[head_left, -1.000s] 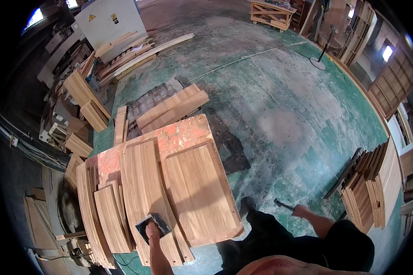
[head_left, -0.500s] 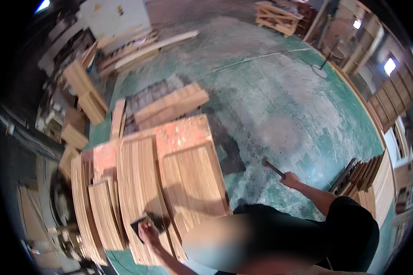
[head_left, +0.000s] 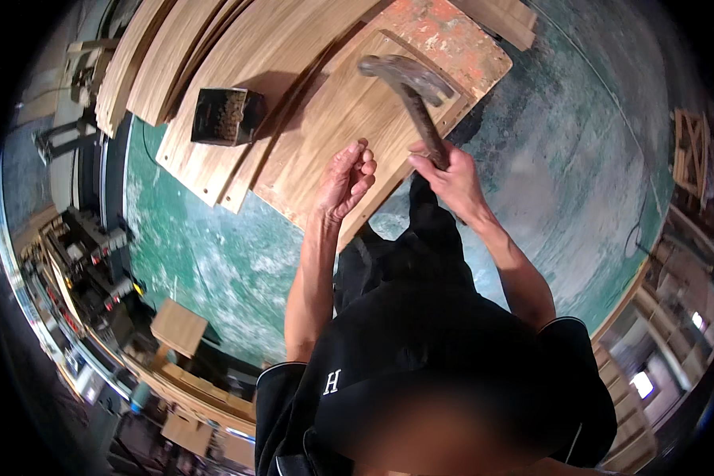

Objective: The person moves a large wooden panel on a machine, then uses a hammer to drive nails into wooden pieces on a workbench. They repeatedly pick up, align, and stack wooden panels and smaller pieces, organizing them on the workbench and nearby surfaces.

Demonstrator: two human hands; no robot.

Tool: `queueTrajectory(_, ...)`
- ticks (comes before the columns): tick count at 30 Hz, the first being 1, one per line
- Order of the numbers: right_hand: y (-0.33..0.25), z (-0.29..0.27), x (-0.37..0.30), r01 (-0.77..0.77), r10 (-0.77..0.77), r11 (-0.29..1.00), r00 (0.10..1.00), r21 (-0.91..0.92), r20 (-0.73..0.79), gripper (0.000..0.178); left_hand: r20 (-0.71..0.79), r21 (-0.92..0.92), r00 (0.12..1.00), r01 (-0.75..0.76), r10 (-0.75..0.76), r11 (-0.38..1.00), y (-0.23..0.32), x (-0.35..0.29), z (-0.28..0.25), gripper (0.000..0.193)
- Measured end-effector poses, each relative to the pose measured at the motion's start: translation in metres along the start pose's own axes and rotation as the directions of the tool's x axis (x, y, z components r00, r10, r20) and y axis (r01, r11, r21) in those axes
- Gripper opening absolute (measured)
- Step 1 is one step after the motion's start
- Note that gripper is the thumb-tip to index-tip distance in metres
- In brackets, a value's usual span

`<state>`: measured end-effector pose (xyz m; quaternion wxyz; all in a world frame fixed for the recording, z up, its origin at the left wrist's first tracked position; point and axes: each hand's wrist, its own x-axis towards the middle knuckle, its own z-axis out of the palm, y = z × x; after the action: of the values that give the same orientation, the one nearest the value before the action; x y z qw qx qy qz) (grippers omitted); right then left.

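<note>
My right hand (head_left: 456, 184) grips a claw hammer (head_left: 417, 107) by its handle. The hammer's head is above the far part of a light wooden panel (head_left: 337, 119) with raised edge strips. Over the panel's near part, my left hand (head_left: 346, 181) is closed, thumb against curled fingers; whatever they pinch is too small or hidden to make out. To its left, a small black open box (head_left: 207, 115) sits on a long wooden board (head_left: 242, 59), with many small brownish pieces inside, probably nails.
An orange-stained worktop (head_left: 460, 40) shows beyond the panel. Several curved boards (head_left: 163, 59) lie side by side at the far left. Green worn floor (head_left: 190, 214) surrounds the work. Machinery (head_left: 75, 254) and a wooden block (head_left: 178, 327) stand at the left.
The view has swung round. My left hand has left the black box and come over the panel, closed. My right hand has brought the hammer from above the floor to over the panel.
</note>
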<state>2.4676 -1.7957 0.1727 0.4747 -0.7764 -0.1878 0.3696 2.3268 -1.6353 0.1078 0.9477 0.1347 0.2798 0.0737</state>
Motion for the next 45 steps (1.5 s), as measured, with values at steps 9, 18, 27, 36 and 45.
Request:
queueTrajectory(9,0.008,-0.081,0.037,0.072,-0.131,0.985,0.902,0.156,0.410,0.020,0.075,0.186,0.995,0.057,-0.072,0.981,-0.078,0.036,0.054,0.036)
queueTrajectory(18,0.061,-0.115,0.037,0.171,-0.137,0.980,0.950,-0.101,0.280,0.018,-0.182,0.087,0.968,0.190,-0.171,0.978,-0.135,0.057,0.087,0.032)
queueTrajectory(27,0.110,-0.128,0.040,0.081,-0.082,0.990,0.997,-0.119,-0.007,0.025,-0.253,0.292,0.956,0.220,-0.147,0.931,-0.162,0.113,0.066,0.027)
queueTrajectory(36,0.178,-0.170,0.005,-0.212,0.154,0.950,0.957,-0.228,-0.247,0.021,0.125,0.830,0.957,0.043,0.262,-0.556,-0.169,0.204,-0.002,0.018)
queueTrajectory(45,0.233,-0.197,-0.042,-0.327,0.257,0.931,0.903,-0.163,-0.345,0.034,0.017,0.781,0.998,0.027,0.065,-0.623,-0.177,0.223,0.040,0.038)
